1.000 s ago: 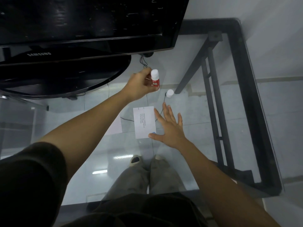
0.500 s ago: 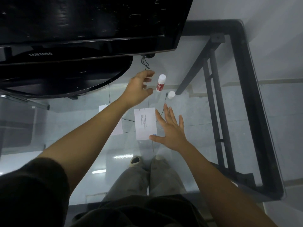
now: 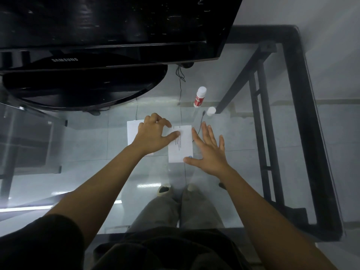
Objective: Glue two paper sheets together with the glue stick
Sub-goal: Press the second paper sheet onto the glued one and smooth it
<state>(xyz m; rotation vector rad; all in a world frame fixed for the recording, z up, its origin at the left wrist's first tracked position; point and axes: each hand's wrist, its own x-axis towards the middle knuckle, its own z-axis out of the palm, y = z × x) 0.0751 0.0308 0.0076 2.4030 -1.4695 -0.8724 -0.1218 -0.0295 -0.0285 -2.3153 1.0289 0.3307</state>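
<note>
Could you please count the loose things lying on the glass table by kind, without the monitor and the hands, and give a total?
White paper sheets: 2, a printed one and a plain one partly under the left hand.
Red-and-white glue stick: 1.
Small white round cap: 1.
Total: 4.

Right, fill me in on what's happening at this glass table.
A person is gluing paper at a clear glass table. The red-and-white glue stick stands uncapped beyond the hands, its small white cap beside it. The left hand reaches across a plain white sheet, thumb on the white printed sheet. The right hand lies flat and open, thumb at the printed sheet's near corner. The sheets lie side by side, not yet joined.
</note>
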